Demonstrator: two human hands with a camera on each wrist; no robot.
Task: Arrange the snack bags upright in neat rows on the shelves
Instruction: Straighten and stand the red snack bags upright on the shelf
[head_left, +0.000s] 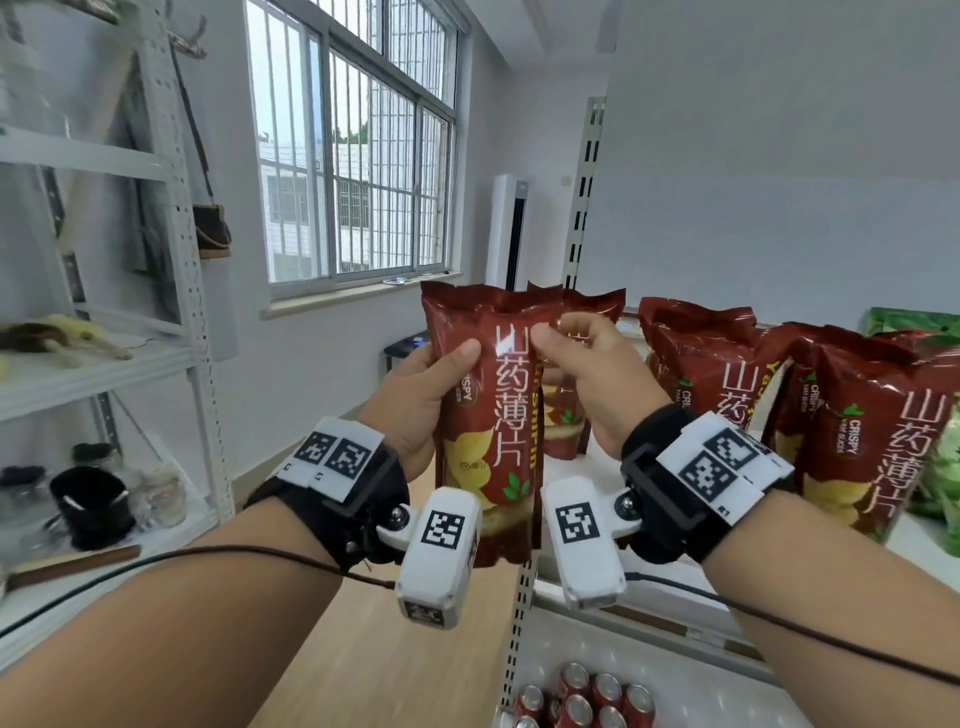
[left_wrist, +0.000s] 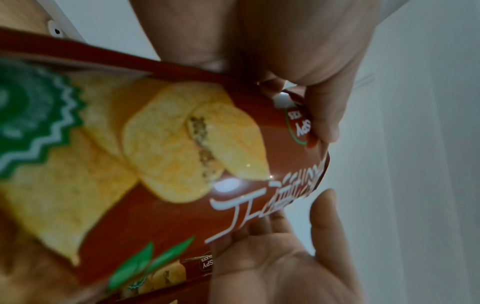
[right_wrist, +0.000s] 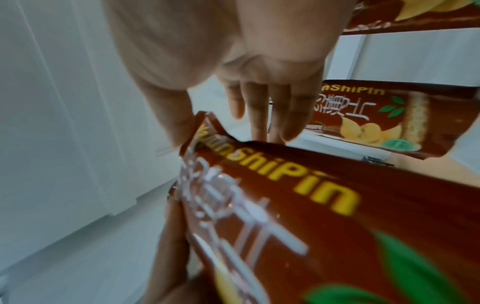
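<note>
I hold a red-brown snack bag (head_left: 493, 415) upright in the air in front of the shelf's left post (head_left: 583, 208). My left hand (head_left: 447, 374) grips its left side, thumb on the front. My right hand (head_left: 550, 343) pinches the right edge near the top. In the left wrist view the bag (left_wrist: 182, 164) fills the frame below my left hand (left_wrist: 322, 123). The right wrist view shows my right hand (right_wrist: 221, 123) on the bag's (right_wrist: 311, 205) top edge. Another red bag (head_left: 566, 421) stands on the shelf right behind it.
More red bags (head_left: 701, 374) stand in a row on the white shelf board (head_left: 914, 535), with green bags (head_left: 943, 467) at the far right. Several red cans (head_left: 587, 696) sit on the lower shelf. A metal rack (head_left: 182, 260) with jars stands to the left.
</note>
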